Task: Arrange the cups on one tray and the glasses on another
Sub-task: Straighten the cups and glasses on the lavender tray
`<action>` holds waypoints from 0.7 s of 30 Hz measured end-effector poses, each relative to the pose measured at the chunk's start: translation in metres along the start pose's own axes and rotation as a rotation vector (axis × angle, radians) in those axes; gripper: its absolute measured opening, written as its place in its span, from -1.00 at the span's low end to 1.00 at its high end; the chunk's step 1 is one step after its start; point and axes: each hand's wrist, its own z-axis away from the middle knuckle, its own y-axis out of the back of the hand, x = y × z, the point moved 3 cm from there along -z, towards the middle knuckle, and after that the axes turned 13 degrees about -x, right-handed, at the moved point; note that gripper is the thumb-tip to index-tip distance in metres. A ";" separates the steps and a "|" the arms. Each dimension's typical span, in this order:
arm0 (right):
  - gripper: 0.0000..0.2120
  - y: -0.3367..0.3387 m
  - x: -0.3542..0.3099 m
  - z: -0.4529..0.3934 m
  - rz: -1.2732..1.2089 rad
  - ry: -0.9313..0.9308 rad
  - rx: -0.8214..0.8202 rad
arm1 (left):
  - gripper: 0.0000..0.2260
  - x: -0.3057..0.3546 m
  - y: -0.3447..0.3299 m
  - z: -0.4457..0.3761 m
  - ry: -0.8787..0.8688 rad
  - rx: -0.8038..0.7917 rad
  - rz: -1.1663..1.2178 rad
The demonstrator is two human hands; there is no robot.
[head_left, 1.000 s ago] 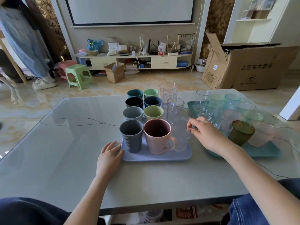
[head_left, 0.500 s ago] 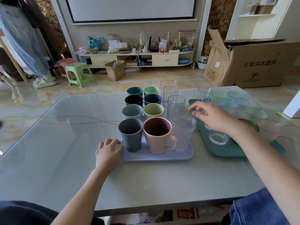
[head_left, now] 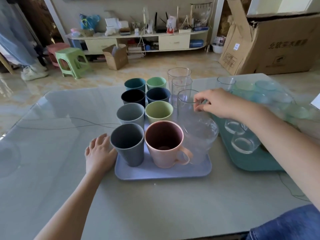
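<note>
Fingers [head_left: 199,105] of the right hand [head_left: 220,104] pinch the rim of 1 clear glass [head_left: 186,108] on the lilac tray [head_left: 162,172], best lifted straight up, while the left hand [head_left: 99,153] rests flat, steadying it.

Cups [head_left: 147,118] and glasses [head_left: 183,87] crowd lavender tray [head_left: 162,172]; table [head_left: 52,153] left open.

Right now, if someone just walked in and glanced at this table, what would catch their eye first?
Probably the block of coloured cups standing in two rows on the lilac tray mid-table, with the big pink mug nearest. Next, the right hand pinching the rim of a clear glass beside those cups, while the left hand rests at the tray's left edge. A teal tray of glasses sits to the right.
</note>
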 end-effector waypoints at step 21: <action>-0.94 -0.001 0.000 0.006 -0.010 -0.054 0.036 | -0.41 -0.001 -0.001 0.002 0.002 -0.009 0.009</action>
